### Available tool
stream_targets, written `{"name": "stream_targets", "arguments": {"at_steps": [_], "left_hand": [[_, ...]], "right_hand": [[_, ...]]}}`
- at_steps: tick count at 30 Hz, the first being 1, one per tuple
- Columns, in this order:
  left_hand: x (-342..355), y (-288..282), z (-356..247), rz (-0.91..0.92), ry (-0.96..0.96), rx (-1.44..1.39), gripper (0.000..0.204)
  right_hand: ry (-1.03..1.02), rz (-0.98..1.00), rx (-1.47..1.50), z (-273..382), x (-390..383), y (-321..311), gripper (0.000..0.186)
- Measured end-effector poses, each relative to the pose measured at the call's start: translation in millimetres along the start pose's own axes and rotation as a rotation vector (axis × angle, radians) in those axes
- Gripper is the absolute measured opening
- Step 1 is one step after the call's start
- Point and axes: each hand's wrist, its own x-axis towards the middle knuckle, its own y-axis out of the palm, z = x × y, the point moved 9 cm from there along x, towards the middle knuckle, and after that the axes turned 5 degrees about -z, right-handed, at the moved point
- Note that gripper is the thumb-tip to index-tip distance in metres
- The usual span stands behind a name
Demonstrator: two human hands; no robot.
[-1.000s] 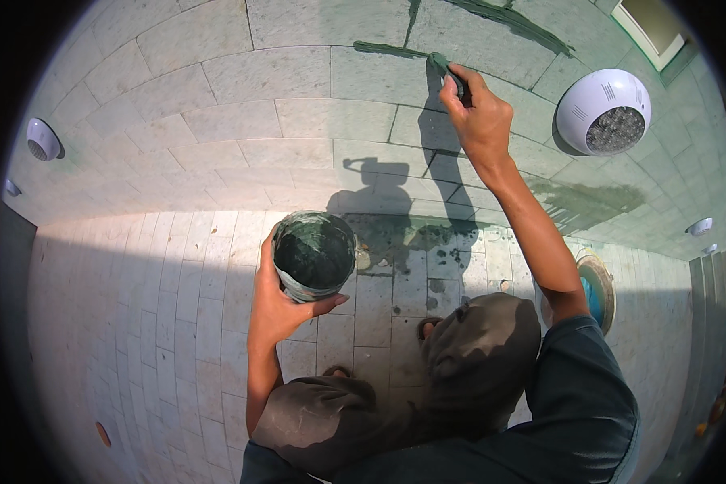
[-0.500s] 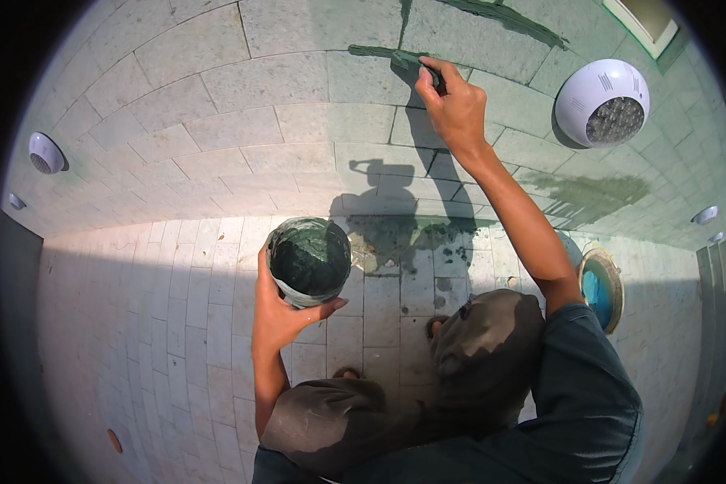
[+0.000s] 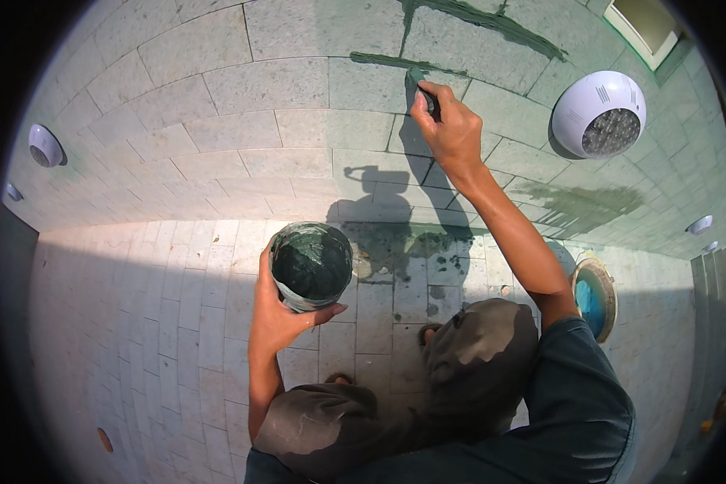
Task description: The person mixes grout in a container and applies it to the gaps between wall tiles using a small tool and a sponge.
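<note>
My left hand (image 3: 278,327) is wrapped around a round tub (image 3: 298,302), tilted so its mouth shows. Dark green grout paste (image 3: 308,262) coats the inside. Up at the wall, my right hand (image 3: 457,133) pinches a small putty knife (image 3: 416,76) smeared with green; most of its handle is hidden in the fingers. Its tip is just under a raised green grout line (image 3: 387,60) along a horizontal joint; whether it touches the wall I cannot tell. Above and to the right runs a thicker green strip (image 3: 500,27).
White domed lamps stick out of the tiled wall (image 3: 290,85), the largest lamp (image 3: 598,114) right of my right hand. A bucket (image 3: 609,302) with something blue inside stands by my right elbow. Green splashes (image 3: 436,250) mark the floor at the wall's foot.
My right hand has drawn the putty knife down off the green line, which now shows more fully. My left hand still holds the tub; the view has shifted slightly.
</note>
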Motion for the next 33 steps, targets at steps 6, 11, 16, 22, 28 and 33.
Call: {"name": "stream_targets", "arguments": {"at_steps": [6,11,16,22,28,33], "left_hand": [[-3.6,-4.5,-1.6,-0.011,-0.042,-0.027,0.109],[-2.1,-7.0,-1.2,-0.021,-0.03,0.001,0.109],[-0.3,-3.6,-3.5,-0.007,0.02,0.029,0.112],[-0.4,-4.4,-6.2,0.004,0.04,0.046,0.112],[-0.2,-6.4,-5.6,-0.007,0.017,0.058,0.111],[0.3,-7.8,-6.1,-0.005,0.036,0.018,0.111]], "right_hand": [[0.044,0.095,0.231,37.5,10.8,50.1,0.023],[0.212,0.339,0.292,39.2,15.9,60.7,0.029],[-0.224,0.146,0.079,50.2,29.7,46.2,0.039],[-0.434,0.174,-0.109,46.3,31.4,58.7,0.048],[-0.476,0.277,-0.257,29.3,29.2,53.4,0.046],[-0.43,0.377,-0.249,21.3,33.1,30.8,0.044]]}}
